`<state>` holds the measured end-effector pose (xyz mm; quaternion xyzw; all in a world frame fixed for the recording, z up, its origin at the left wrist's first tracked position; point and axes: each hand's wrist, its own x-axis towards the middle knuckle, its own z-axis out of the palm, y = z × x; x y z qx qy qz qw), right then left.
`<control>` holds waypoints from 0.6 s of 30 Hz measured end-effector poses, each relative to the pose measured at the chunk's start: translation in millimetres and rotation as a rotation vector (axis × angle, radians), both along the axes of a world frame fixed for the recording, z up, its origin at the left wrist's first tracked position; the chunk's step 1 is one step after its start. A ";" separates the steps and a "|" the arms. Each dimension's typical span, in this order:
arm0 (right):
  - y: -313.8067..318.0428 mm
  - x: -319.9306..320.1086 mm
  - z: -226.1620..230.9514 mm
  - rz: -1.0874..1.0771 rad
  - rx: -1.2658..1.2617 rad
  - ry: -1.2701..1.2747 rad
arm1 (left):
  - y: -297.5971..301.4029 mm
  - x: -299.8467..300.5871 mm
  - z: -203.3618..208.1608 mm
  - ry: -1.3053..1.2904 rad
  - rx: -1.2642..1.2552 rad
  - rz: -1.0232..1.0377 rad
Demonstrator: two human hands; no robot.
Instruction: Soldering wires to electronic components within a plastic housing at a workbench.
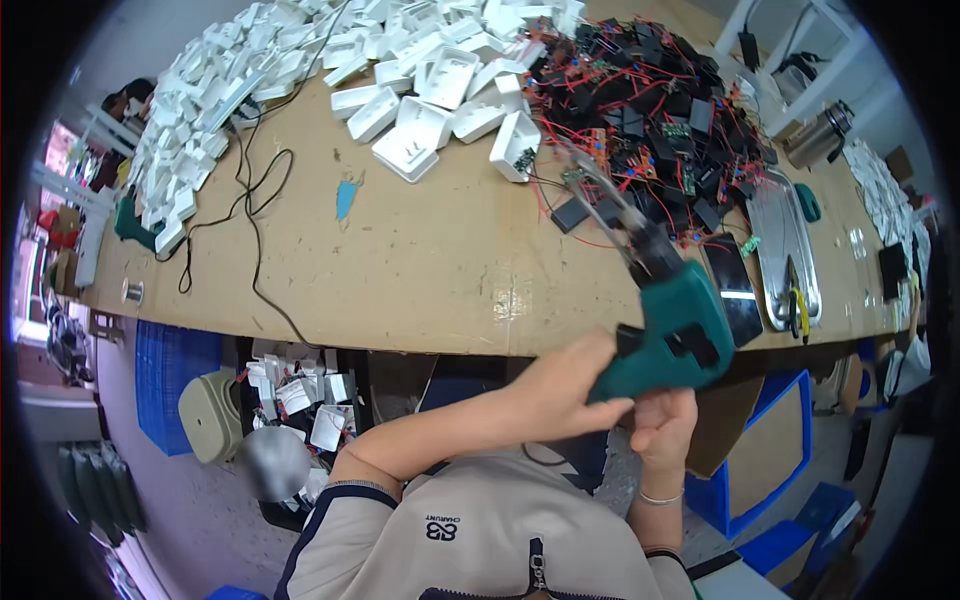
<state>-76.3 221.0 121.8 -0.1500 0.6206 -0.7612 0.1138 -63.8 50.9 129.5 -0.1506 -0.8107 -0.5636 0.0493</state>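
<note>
Table point(430, 270) holds wires point(640, 120) at one o'clock. My left grip point(570, 375) closed round tool point(690, 305), three o'clock; right grip point(665, 425) beneath, can't tell how closed. Careless swing could snag prongs point(606, 188) in wires.

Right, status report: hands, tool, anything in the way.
Left hand gripping green power tool. Right hand at its lower edge, contact unclear. Heaped red-wired black parts ahead of its nose.

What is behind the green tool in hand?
Behind the tip of the green tool shows the heap of black cases and red wires; around its body, the tabletop. What the tool directly covers cannot be seen.
</note>
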 end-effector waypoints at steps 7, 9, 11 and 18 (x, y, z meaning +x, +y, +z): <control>-7.2 -8.7 -7.8 -0.069 -0.319 0.026 | -7.6 -6.8 3.9 0.256 -0.081 -0.248; -1.2 -11.7 -12.7 -0.020 -0.421 -0.002 | -43.9 -13.4 7.5 0.247 -0.192 -0.309; 14.9 -20.2 -20.9 0.131 -0.601 -0.031 | -90.7 -23.1 13.7 0.231 -0.363 -0.254; 32.9 -39.7 -41.5 0.126 -0.743 -0.100 | -263.9 -150.3 32.7 0.231 -0.402 0.653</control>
